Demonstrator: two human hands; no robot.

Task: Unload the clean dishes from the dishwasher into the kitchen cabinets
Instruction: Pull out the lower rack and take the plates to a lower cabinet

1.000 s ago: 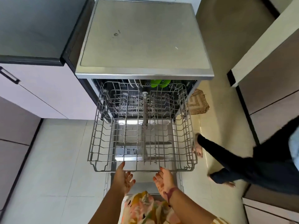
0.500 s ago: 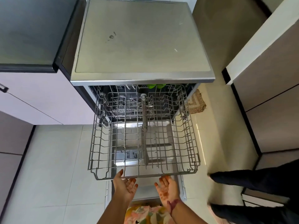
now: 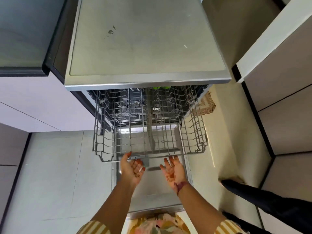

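Upper rack (image 3: 148,125) was pulled out over the open dishwasher door (image 3: 162,183) — wire, stiff, light, and empty as far as I could see. Left hand (image 3: 132,169) and right hand (image 3: 173,171) were both palm-up with fingers relaxed, gripping nothing, fingertips at the rack's front edge. Best hold: front rail, both hands apart. Only load visible was something green (image 3: 161,87) at the rack's back edge, mostly hidden under the dishwasher top (image 3: 145,39) — possibly plastic, so likely light and slippery if wet.

Pulled-out wire rack (image 3: 148,132) blocks the dishwasher opening (image 3: 135,105); open floor (image 3: 55,174) lies left.
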